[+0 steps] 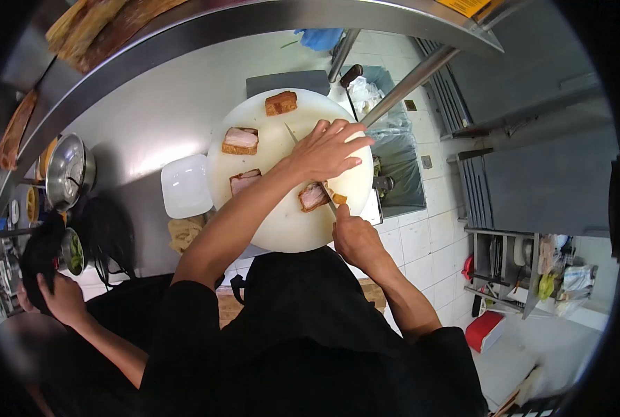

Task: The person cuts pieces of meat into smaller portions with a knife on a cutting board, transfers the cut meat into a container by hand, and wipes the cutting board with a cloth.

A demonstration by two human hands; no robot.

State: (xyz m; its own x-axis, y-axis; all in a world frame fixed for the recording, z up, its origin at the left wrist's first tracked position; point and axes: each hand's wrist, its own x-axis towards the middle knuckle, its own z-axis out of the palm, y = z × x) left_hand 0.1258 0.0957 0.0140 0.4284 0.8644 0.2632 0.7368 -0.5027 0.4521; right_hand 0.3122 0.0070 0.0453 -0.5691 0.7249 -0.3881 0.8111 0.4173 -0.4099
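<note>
The right hand (358,240) is closing firmly around the handle end of a knife (329,194), whose thin, straight metal blade is slanting forward and leftward across a round, thick white board (292,235) with a smooth, matte face. The left hand (326,151) is lying palm down over the blade, its fingers stretched out and spreading apart rather than curling around anything; how hard it is pressing, one cannot tell, and the blade's narrow tip is showing beyond its far side. Near the board's near right part, the blade is running along the right side of a blocky meat piece (312,198), which is showing pale pink, fibrous flesh within a browned, rough rind. A small golden-brown scrap (340,199) is sitting just beside the blade on its other side, close to the right hand. Three more chunks are resting well apart along the board's far and left parts: a reddish-brown block (281,103) at the far edge, a pale-faced block (240,141) with a bumpy, toasted crust, and a smaller-looking block (244,181) that the left forearm is partly covering. Just left of the board, a glossy white square dish (187,186) with rounded corners is standing on the brushed steel counter (132,135), and a crumpled tan cloth (184,235) is lying nearer the body.
</note>
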